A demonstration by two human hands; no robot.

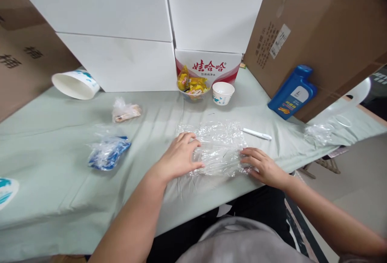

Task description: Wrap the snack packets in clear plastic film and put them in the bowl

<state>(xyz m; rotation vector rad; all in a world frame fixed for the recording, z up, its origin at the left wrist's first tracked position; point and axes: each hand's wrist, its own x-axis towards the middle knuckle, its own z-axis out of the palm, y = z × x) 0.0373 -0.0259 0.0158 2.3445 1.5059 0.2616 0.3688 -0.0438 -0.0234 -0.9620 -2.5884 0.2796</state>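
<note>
The clear plastic bag (218, 146) lies on the near tabletop (60, 190). The left hand (180, 157) and right hand (262, 167) rest on its two ends, fingers loosely spread, grasping nothing. I think both should press evenly and slide outward, so the film does not wrinkle.

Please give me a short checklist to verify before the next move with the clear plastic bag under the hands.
1. Left hand rests on clear plastic bag: ok.
2. Right hand touches the bag's right edge: ok.
3. Bag lies smooth: not ok, it is crumpled.
4. Bag is empty: cannot tell, folds and glare hide it.
5. White pen is apart from the bag: cannot tell, its end reaches the bag's corner.
6. Bag lies wholly on the table: ok.
</note>
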